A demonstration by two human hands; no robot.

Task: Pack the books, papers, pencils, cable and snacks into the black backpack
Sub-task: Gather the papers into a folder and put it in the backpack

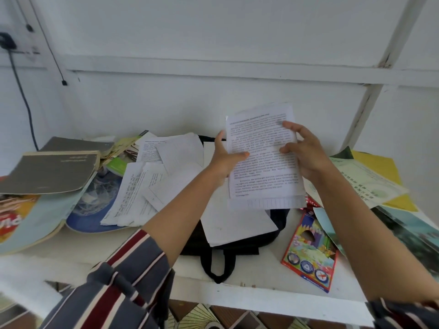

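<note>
A sheaf of printed papers (263, 157) is held up above the black backpack (237, 236), gripped at its left edge by the left hand (225, 160), whose thumb lies across the front of the top page while the other fingers are hidden behind the sheets. The right edge is clasped by the right hand (304, 150), its fingers (288, 125) curled over the front of the page. The backpack is laid flat on the white counter (249, 286), with its carry loop hanging toward the near edge, and a blank white sheet (232, 224) is spread over its upper face. To the left of the bag a loose pile of papers (161, 176) is scattered, partly overlapping the bag's far end. Further left, two grey books (52, 172) are stacked over a blue-covered book (95, 210) and a larger light-blue book (35, 224) with red and orange printing. A green booklet (116, 165) is wedged between the books and the paper pile. Just right of the backpack a red box of coloured pencils (311, 252) is laid on the counter, apart from the bag. Beyond it, yellow sheets (380, 169) and a pale green printed sheet (365, 184) are spread along the right side. A dark cable (23, 98) is seen hanging down the white wall at far left. Striped sleeves (123, 281) are pushed back from both forearms.
</note>
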